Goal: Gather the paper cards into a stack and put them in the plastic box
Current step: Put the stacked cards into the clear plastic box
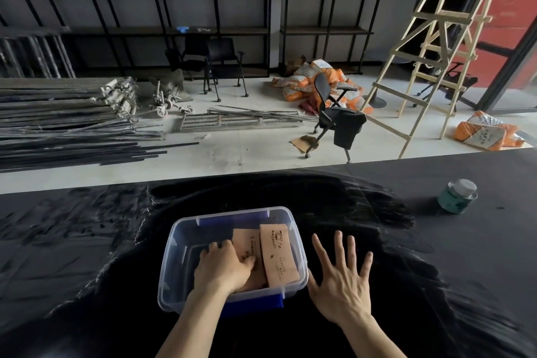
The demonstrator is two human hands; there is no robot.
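Observation:
A clear plastic box (177, 241) with blue handle clips sits on the black table in front of me. Inside it lie tan paper cards with dark print: one card (279, 256) leans along the right wall, another card (247, 244) lies beside it to the left. My left hand (223, 266) reaches down into the box, fingers curled over the left card with the thumb pressed on it. My right hand (341, 279) is outside the box to its right, palm down, fingers spread wide, holding nothing.
A small jar (459, 196) with a clear lid and green label stands on the table at the far right. Beyond the table's far edge the floor holds metal bars, office chairs, orange sacks and a wooden ladder.

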